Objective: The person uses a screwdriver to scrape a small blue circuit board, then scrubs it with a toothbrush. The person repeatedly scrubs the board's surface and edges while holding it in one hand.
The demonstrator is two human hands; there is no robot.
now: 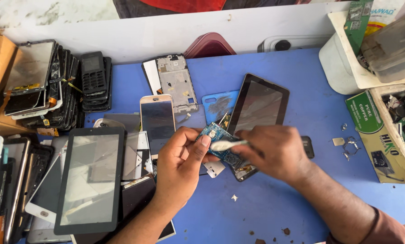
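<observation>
In the lower middle of the frame, the left hand point(180, 165) grips a small blue circuit board point(220, 144) between thumb and fingers. The right hand point(272, 151), just beside it, is closed on a white brush point(225, 145) whose tip touches the board. Under both hands lies a dark tablet point(259, 108) on the blue table point(302, 208). At left, a black tablet screen point(91, 178) rests on a pile of phone parts.

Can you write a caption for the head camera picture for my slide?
Left hand holds a blue circuit board while the right hand touches it with a white tool, above a blue table.
</observation>
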